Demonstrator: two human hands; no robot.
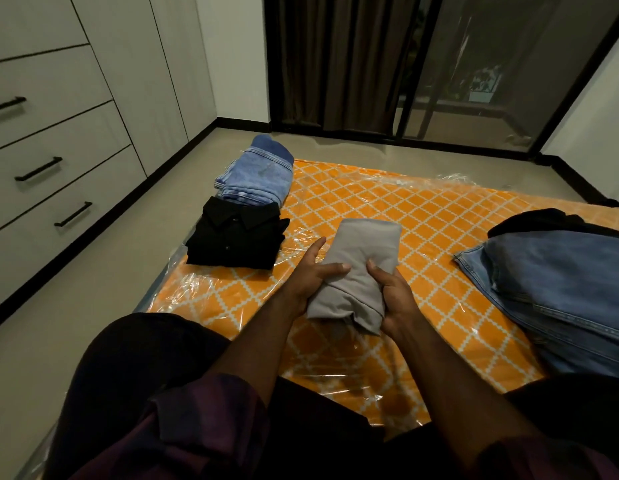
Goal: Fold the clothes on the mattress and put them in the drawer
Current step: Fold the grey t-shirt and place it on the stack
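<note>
A folded grey garment [361, 261] lies in the middle of the orange patterned mattress [422, 216], which is wrapped in clear plastic. My left hand [310, 275] grips its near left side, thumb on top and index finger stretched along the edge. My right hand [393, 296] grips the near right side, thumb pressed on the cloth. A folded black shirt [237, 233] and folded light-blue jeans [258, 176] sit at the mattress's left edge. Unfolded blue jeans [557, 289] with a dark garment [543, 220] behind them lie at the right.
A white wardrobe with drawers [58, 161] and black bar handles stands along the left wall, all drawers closed. Grey floor runs between it and the mattress. Dark curtains and a glass sliding door [474, 64] are at the back. My legs are in the foreground.
</note>
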